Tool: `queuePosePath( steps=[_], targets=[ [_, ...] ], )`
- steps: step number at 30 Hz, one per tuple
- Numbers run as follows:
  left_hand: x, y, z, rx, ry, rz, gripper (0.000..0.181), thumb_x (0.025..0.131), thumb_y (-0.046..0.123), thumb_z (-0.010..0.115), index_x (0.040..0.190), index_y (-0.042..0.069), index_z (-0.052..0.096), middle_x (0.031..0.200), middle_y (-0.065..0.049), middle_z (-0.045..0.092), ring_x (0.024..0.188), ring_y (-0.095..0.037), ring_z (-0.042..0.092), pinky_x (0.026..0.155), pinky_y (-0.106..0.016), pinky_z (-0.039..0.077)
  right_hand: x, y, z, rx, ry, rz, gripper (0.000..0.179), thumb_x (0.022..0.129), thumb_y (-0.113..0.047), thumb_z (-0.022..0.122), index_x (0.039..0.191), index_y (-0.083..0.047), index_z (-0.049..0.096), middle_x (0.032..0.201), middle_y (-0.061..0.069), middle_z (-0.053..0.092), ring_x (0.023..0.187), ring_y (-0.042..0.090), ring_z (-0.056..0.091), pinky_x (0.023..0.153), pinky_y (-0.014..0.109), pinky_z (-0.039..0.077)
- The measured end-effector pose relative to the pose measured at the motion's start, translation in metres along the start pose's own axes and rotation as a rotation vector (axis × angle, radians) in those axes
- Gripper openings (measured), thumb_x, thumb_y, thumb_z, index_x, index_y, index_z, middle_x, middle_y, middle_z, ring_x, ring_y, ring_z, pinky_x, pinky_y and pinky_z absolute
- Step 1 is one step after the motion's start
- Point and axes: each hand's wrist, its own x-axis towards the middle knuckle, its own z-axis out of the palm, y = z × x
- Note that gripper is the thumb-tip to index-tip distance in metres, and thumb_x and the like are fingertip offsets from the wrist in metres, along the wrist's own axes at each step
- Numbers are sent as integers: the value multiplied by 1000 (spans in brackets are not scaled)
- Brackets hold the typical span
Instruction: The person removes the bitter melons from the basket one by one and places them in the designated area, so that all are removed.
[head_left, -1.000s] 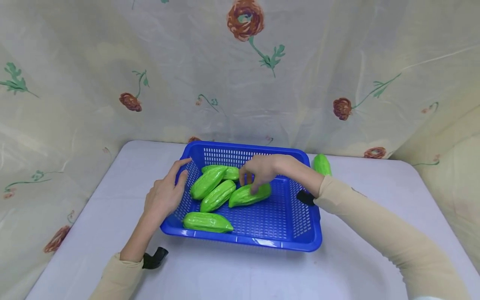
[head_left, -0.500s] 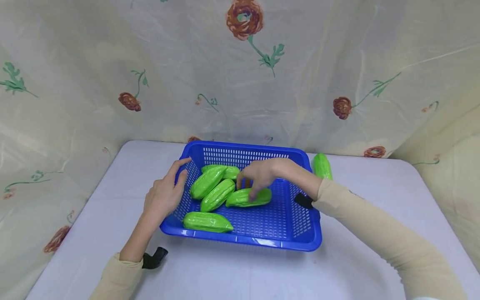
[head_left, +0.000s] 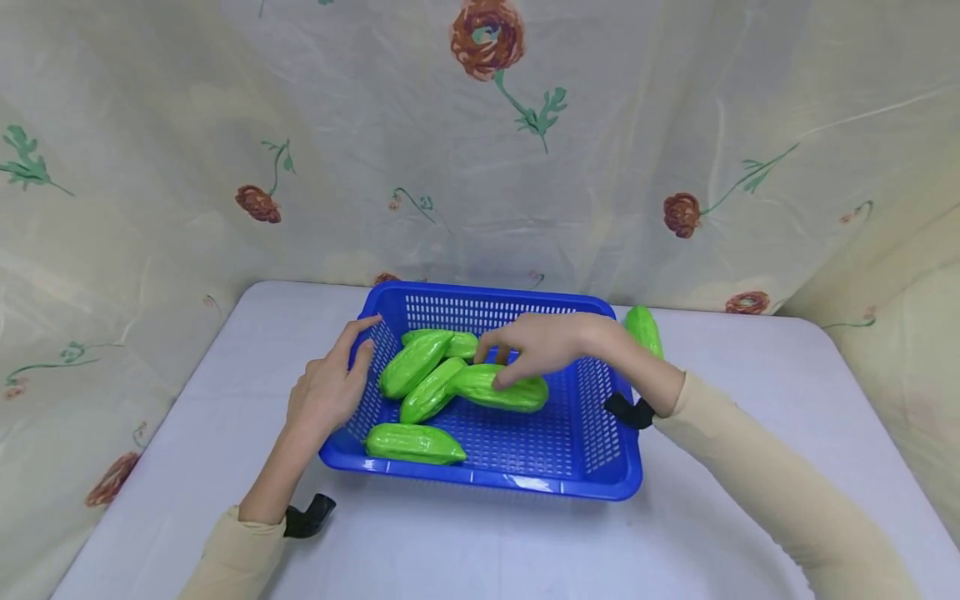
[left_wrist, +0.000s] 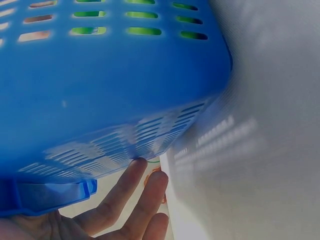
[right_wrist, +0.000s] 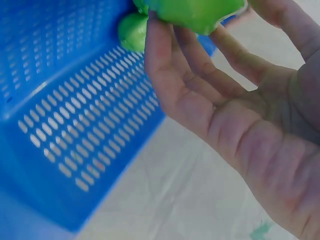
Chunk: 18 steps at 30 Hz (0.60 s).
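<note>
A green bitter gourd [head_left: 517, 395] is held by my right hand [head_left: 551, 340], thumb on its near side and fingers over the far side. It overlaps the end of another bitter gourd [head_left: 429, 397] in the head view. In the right wrist view the held gourd [right_wrist: 197, 12] shows between fingertips and thumb. My left hand [head_left: 327, 392] holds the blue basket [head_left: 525, 483] at its left rim, near the far corner. In the left wrist view, several fingers [left_wrist: 119, 202] stretch along the outside of the basket; the thumb is hidden there.
More bitter gourds lie in the basket: one along the near wall [head_left: 415, 443], others by the left wall [head_left: 414, 365] and the far side [head_left: 463, 346]. Outside, one gourd [head_left: 643, 331] lies beyond the right wall, partly behind my right forearm. A flowered curtain [head_left: 600, 183] backs the white table [head_left: 247, 367].
My right hand has taken hold of the gourd, lifted it slightly and turned it so its pointed end overlaps its left neighbour. The left hand and basket have stayed in place.
</note>
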Motion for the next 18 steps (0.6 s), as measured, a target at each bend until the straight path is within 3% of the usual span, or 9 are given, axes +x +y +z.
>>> queuePosePath(
  steps=[5, 9, 18],
  targets=[
    [0, 0, 0, 0, 2, -2, 50, 117, 45, 33, 166, 40, 36, 65, -4, 41, 50, -18, 40, 44, -30, 32, -18, 8, -4, 74, 77, -1, 46, 107, -38, 63, 150, -20, 59, 137, 10, 73, 108, 20, 76, 95, 40, 60],
    [0, 0, 1, -2, 0, -4, 49, 117, 45, 34, 166, 40, 37, 66, -4, 41, 50, -18, 40, 44, -30, 32, -32, 17, -4, 132, 133, 28, 46, 109, -38, 61, 152, -21, 56, 137, 12, 72, 88, 15, 73, 84, 36, 60],
    [-1, 2, 1, -3, 3, -2, 49, 117, 44, 34, 166, 39, 37, 66, -5, 41, 50, -19, 41, 44, -30, 33, -67, 41, 4, 338, 274, 81, 51, 113, -37, 55, 160, -19, 46, 146, 14, 64, 124, 27, 67, 92, 41, 62]
  ],
)
